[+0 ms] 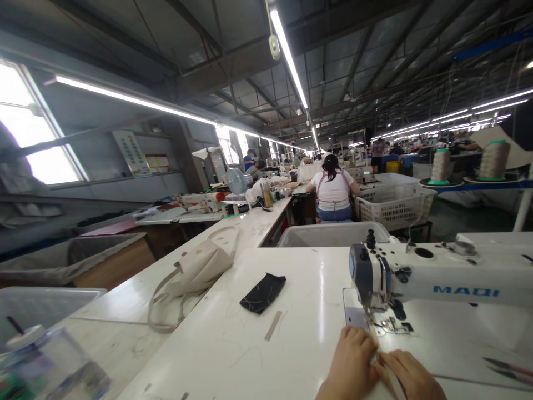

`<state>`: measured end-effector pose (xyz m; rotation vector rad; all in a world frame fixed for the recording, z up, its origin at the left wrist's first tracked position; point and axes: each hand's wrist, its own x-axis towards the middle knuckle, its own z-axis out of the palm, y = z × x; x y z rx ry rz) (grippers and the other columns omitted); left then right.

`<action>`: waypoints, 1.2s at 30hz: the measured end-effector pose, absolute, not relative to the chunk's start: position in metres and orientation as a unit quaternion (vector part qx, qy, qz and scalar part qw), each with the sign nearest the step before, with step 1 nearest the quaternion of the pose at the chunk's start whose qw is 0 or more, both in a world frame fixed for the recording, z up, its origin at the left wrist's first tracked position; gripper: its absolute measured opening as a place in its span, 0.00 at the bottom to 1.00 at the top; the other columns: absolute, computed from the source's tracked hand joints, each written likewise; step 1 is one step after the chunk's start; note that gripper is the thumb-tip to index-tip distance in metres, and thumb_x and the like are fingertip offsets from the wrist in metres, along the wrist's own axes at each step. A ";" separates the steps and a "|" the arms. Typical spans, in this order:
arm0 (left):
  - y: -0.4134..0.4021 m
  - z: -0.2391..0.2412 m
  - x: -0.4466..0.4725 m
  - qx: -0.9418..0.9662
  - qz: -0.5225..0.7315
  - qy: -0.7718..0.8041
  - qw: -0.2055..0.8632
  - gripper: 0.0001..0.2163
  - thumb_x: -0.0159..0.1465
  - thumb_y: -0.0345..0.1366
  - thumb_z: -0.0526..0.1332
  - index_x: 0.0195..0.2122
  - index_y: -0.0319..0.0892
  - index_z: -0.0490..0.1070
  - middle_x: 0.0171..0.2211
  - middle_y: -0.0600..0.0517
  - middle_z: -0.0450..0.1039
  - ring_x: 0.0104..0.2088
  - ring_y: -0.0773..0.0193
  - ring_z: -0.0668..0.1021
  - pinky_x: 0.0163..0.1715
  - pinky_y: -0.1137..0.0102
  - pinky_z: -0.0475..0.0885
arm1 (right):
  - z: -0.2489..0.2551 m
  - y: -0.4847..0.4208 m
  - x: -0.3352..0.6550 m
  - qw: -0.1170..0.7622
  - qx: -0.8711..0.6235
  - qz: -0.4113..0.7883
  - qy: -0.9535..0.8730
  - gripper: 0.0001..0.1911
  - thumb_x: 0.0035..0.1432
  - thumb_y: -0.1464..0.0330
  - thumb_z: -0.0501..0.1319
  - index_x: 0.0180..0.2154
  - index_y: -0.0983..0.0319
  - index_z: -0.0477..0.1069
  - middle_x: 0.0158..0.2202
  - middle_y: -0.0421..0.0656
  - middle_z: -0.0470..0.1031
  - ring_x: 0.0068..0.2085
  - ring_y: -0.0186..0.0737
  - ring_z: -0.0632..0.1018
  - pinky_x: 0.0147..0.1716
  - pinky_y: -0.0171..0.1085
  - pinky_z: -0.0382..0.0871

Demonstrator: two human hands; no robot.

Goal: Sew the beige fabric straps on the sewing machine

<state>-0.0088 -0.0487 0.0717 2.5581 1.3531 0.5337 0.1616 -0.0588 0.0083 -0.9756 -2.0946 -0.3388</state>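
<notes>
Just in front of a white sewing machine, my left hand has its fingers bent down on a beige fabric piece. Close beside it, my right hand pinches the same fabric from the other side. Part of the fabric is covered by my fingers and by the lower picture edge. The machine's presser foot lies a little beyond my fingertips. To the left on the white table are a black fabric piece and a short grey strip.
A beige bag with straps lies on the left. A clear plastic jug stands at the lower left. Thread snips lie at the right edge. Two thread cones stand behind the machine. A person sits ahead, by a white basket.
</notes>
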 end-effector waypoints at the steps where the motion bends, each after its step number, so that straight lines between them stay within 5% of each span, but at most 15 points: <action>1: -0.049 0.073 -0.009 0.866 0.179 0.456 0.099 0.10 0.55 0.34 0.60 0.39 0.43 0.67 0.41 0.50 0.69 0.44 0.59 0.68 0.50 0.64 0.60 | 0.008 -0.059 0.161 0.390 -0.389 -0.129 -0.824 0.14 0.65 0.61 0.49 0.40 0.61 0.70 0.29 0.42 0.73 0.30 0.35 0.75 0.32 0.32 0.70; 36: -0.048 0.086 -0.006 0.857 0.188 0.459 0.140 0.12 0.54 0.30 0.59 0.40 0.43 0.70 0.42 0.49 0.71 0.46 0.58 0.69 0.51 0.63 0.61 | 0.033 -0.074 0.152 0.396 -0.460 -0.026 -0.794 0.14 0.65 0.60 0.50 0.37 0.59 0.69 0.29 0.42 0.70 0.31 0.39 0.72 0.32 0.36 0.66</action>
